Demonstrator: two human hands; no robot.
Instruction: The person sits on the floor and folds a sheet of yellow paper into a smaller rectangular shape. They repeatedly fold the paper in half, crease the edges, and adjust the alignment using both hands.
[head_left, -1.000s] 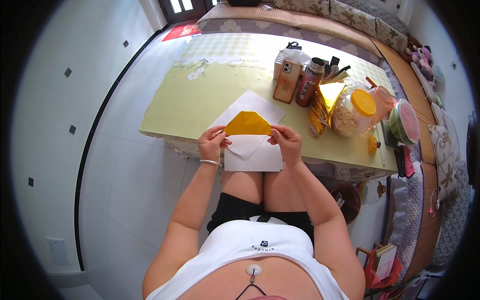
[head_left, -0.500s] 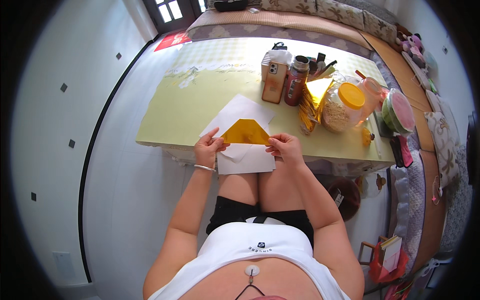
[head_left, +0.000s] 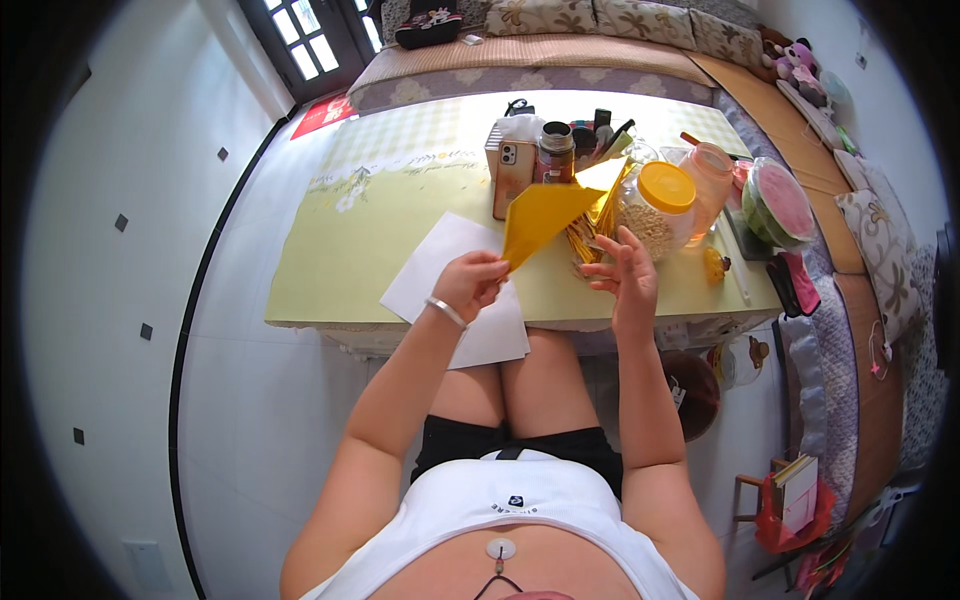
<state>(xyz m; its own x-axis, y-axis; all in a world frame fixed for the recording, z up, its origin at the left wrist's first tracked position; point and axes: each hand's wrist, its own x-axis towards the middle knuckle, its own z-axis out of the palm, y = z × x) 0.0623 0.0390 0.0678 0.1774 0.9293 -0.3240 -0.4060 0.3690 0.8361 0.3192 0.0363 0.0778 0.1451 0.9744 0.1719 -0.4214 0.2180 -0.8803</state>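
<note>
My left hand pinches one corner of a folded sheet of gold paper, lifted at a slant above the table. My right hand is open, fingers spread and apart from that sheet, in front of a clear jar of grains with a yellow lid. Between the jar and the phone stands a bunch of gold folded papers, partly hidden by the raised sheet. White paper sheets lie under my left hand and overhang the table's near edge.
On the green-covered table a phone leans upright next to a dark red flask. Farther right are a pink-tinted jar, a covered cut watermelon and a small yellow figure. A brown bin stands below.
The gold paper, held flat by both hands before, has risen and tilted in my left hand. My right hand has let go and moved right, opening its fingers.
</note>
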